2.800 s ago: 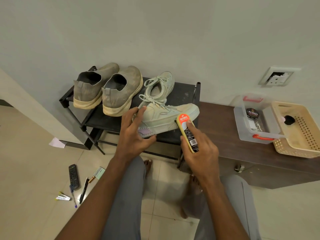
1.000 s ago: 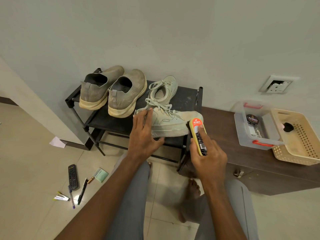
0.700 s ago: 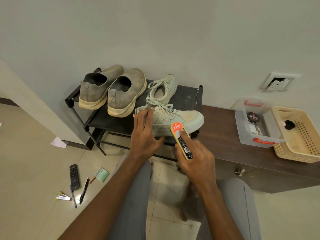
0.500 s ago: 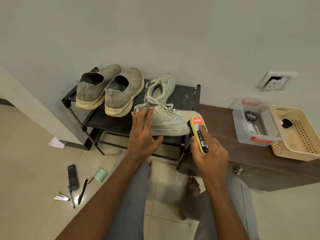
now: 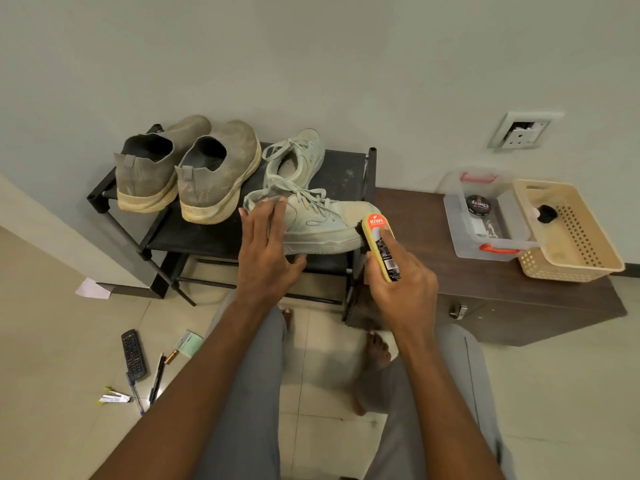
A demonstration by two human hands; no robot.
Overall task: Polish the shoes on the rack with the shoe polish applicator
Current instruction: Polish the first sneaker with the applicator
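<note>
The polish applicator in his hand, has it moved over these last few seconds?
Yes. The right hand swept the polish applicator along the pale sneaker, back toward the middle, then out to the toe again. The left hand stayed pressed on the heel end; the grey shoes never moved.

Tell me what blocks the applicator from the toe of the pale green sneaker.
Nothing visible: the shoe polish applicator, held by the right hand, is already at the sneaker toe. The left hand rests on its heel end.

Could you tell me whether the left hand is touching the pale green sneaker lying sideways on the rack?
Touching. The head view shows the left hand resting flat on the sneaker, fingers over its heel collar and thumb against the sole edge.
</note>
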